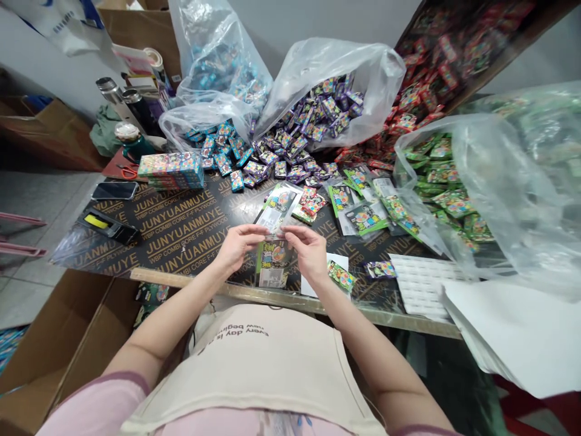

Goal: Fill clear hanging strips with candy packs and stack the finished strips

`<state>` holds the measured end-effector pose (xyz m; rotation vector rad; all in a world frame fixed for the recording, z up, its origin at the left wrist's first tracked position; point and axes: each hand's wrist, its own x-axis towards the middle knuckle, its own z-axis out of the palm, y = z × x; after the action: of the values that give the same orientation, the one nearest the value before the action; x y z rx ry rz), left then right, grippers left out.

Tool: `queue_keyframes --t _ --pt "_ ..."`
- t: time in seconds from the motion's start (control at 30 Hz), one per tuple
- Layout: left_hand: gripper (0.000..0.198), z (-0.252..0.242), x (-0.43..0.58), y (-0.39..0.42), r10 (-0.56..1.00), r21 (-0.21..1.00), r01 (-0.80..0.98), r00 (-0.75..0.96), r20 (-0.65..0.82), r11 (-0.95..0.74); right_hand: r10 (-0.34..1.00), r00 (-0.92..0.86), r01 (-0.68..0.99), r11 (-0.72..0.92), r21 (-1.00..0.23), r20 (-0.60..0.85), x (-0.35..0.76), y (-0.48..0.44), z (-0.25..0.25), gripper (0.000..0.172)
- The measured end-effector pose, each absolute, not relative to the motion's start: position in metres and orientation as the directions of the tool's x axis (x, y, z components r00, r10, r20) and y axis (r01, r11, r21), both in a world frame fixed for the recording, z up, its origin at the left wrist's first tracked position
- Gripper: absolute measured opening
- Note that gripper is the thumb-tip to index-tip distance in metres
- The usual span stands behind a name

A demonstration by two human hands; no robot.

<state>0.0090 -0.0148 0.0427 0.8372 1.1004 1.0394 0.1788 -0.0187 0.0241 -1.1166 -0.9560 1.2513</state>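
Close to the table's front edge, my left hand [239, 247] and my right hand [308, 249] face each other, thumbs and forefingers pinched. Between them is the upper edge of a clear plastic pouch [273, 266] with green and black print, which hangs below my fingertips. Just beyond my fingers lies a similar printed pouch [278, 204], with small red and green packets [310, 204] beside it. Right of my right hand, a green packet [340, 275] rests on a white card [313, 284], and a purple packet [380, 269] lies farther right.
Across the back spill blue boxes [222, 145], purple boxes [290, 148] and red packets [411, 112]. Printed pouches [365, 218] lie at right, near a bag of green packets [454, 194] and a white sheet [420, 284]. A tape dispenser [109, 227] and phone [114, 191] are left.
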Motion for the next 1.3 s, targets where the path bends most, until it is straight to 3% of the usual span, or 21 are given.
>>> queue_keyframes --t 0.1,0.17,0.4,0.6,0.73,0.9,1.03,1.1,1.17,1.23,1.3 --pt "0.014 0.052 0.007 -0.022 0.998 0.998 0.053 0.052 0.034 -0.037 0.982 0.089 -0.027 0.171 -0.985 0.168 0.187 -0.024 0.022 0.010" --pt "0.012 0.057 0.006 -0.026 0.987 0.973 0.179 0.091 0.133 -0.148 0.974 0.039 0.026 0.222 -0.975 0.223 0.193 -0.028 0.024 0.009" --pt "0.019 0.061 0.002 -0.011 0.984 0.991 0.116 0.156 -0.086 0.068 0.995 -0.060 0.111 0.090 -0.990 0.084 0.199 -0.020 0.045 0.013" --pt "0.006 0.071 0.007 -0.018 0.976 0.964 0.242 0.209 0.059 -0.111 0.990 -0.138 0.095 0.048 -0.994 0.035 0.207 -0.018 0.045 0.018" --pt "0.002 0.068 0.007 -0.024 0.970 0.948 0.267 0.214 0.117 -0.173 0.990 -0.071 0.102 0.126 -0.987 0.119 0.213 -0.033 0.035 0.014" --pt "0.005 0.050 0.000 -0.015 0.987 0.964 0.233 0.121 0.101 -0.127 0.976 -0.052 0.173 0.216 -0.961 0.211 0.204 -0.024 0.023 0.011" --pt "0.013 0.021 -0.035 0.000 0.978 0.987 0.143 -0.187 0.096 -0.069 0.950 -0.206 0.199 0.276 -0.940 0.235 0.176 0.040 0.009 0.042" --pt "0.018 0.003 -0.063 0.002 0.906 0.991 0.130 -0.412 0.092 -0.042 0.915 -0.272 0.367 0.383 -0.848 0.296 0.155 0.082 -0.001 0.064" --pt "0.022 -0.015 -0.091 -0.004 0.831 0.986 0.164 -0.553 0.060 0.038 0.879 -0.383 0.592 0.470 -0.655 0.284 0.132 0.124 -0.011 0.077" --pt "0.021 -0.030 -0.114 -0.017 0.819 0.951 0.256 -0.574 0.007 0.172 0.845 -0.498 0.721 0.529 -0.446 0.197 0.110 0.160 -0.017 0.083" --pt "0.020 -0.037 -0.129 -0.029 0.831 0.856 0.449 -0.555 0.043 0.255 0.797 -0.591 0.746 0.599 -0.291 0.125 0.093 0.188 -0.020 0.084"
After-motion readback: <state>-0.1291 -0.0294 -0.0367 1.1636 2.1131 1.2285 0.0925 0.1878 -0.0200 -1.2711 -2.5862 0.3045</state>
